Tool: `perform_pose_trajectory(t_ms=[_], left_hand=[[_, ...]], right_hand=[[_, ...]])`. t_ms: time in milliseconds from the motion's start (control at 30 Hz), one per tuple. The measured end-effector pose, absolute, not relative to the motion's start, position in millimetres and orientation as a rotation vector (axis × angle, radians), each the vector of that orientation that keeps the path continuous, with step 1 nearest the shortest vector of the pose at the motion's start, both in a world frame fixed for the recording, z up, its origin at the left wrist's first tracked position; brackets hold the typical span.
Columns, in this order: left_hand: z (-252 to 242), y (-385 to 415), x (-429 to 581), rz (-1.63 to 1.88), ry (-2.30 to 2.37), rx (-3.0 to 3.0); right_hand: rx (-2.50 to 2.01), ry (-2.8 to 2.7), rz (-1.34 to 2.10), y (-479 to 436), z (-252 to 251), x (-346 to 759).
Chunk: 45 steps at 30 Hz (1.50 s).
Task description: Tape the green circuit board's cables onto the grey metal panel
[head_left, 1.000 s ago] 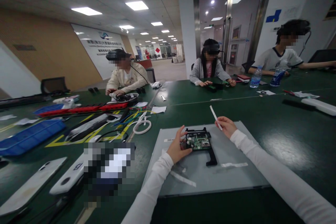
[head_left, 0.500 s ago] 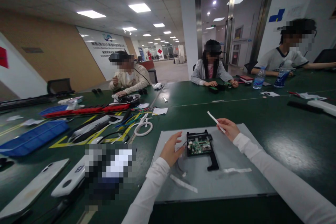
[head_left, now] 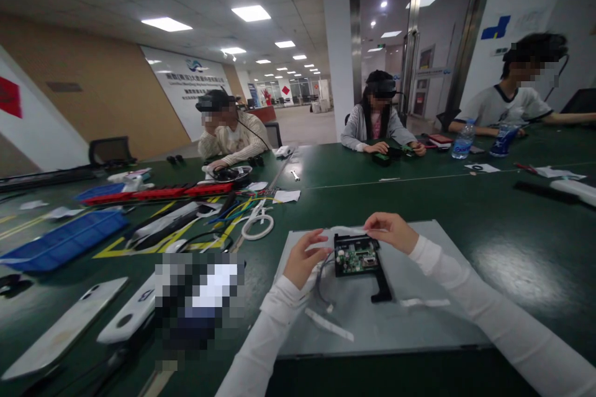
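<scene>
A black frame with a green circuit board [head_left: 356,255] lies on a grey mat [head_left: 419,329]. My right hand [head_left: 393,231] pinches one end of a white strip [head_left: 347,230], which stretches left above the frame's back edge. At the frame's left side is my left hand [head_left: 305,260], its thumb and fingers apart near the strip's other end; whether it touches the strip is unclear. A grey cable [head_left: 320,285] curves down from the frame's left side. Two more white strips lie on the mat, one at the front [head_left: 329,324] and one at the right [head_left: 426,303].
Left of the mat lie a white cable coil [head_left: 257,227], a blue tray [head_left: 65,240], a phone [head_left: 65,329] and a white device [head_left: 128,316]. Across the green table [head_left: 326,167] sit three people. Two bottles [head_left: 462,141] stand at the back right.
My right hand has moved left and brought the white strip from the right to above the frame. My left hand has barely moved. The camera view has shifted slightly.
</scene>
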<state>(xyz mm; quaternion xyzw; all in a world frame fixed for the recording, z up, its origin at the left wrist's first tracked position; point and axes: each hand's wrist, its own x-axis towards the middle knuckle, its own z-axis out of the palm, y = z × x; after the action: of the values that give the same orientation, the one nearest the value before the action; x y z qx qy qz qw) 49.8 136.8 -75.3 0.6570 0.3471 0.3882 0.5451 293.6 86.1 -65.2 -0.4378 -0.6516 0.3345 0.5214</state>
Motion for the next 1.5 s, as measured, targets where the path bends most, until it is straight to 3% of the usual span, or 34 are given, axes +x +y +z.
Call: perform_pose_trajectory(t_ms=[333, 500, 733, 967, 1500], left_hand=[[-83.6, 142.3, 48.4, 0.956, 0.876, 1.342], [-85.7, 144.2, 47.6, 0.967, 0.981, 1.408], [-90.6, 143.8, 49.6, 0.942, 1.125, 1.672], [-99.8, 147.3, 52.1, 0.929, 1.247, 1.895], [-117.9, 159.3, 58.4, 1.088, 1.237, 1.78]], right_hand=[[-1.062, -1.924, 0.592, 114.6, -45.0, 267.5], [-1.165, -1.807, 0.612, 132.7, -59.4, 273.3], [-1.143, -1.497, 0.896, 157.2, -96.5, 283.7], [-1.153, -1.433, 0.921, 165.0, -125.8, 292.3], [-1.147, -1.298, 0.918, 166.6, -142.9, 284.4]])
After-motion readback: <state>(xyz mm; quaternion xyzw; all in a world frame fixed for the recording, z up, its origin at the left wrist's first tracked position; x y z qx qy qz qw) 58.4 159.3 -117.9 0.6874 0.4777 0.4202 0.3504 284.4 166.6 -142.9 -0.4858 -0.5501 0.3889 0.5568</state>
